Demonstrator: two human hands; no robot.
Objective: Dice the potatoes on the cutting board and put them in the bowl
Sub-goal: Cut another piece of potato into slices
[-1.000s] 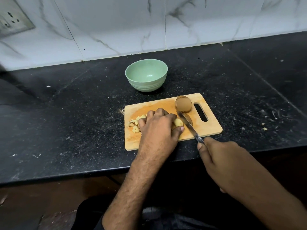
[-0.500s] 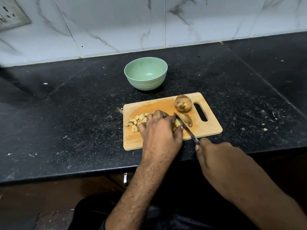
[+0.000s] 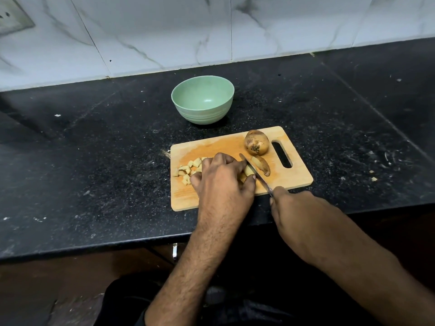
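A wooden cutting board (image 3: 299, 177) lies near the counter's front edge. My left hand (image 3: 221, 177) curls over a pale potato piece (image 3: 248, 171) in the board's middle and holds it down. My right hand (image 3: 296, 212) grips a knife (image 3: 255, 172) whose blade rests against that piece, just right of my fingertips. A cut potato slab (image 3: 261, 164) lies right of the blade. A whole brown potato (image 3: 256, 142) sits at the board's far right by the handle slot. Several diced pieces (image 3: 188, 169) lie at the board's left. The green bowl (image 3: 203, 102) stands behind the board and holds nothing.
The black stone counter (image 3: 94, 161) carries scattered crumbs and scraps, most to the right of the board. A white marble-tiled wall (image 3: 211, 31) backs it, with a socket plate (image 3: 11, 17) at the top left. The counter's front edge runs just below the board.
The knife blade has moved left, away from the whole potato and cut slab, and now lies against the piece under my left hand. The view shifted slightly.
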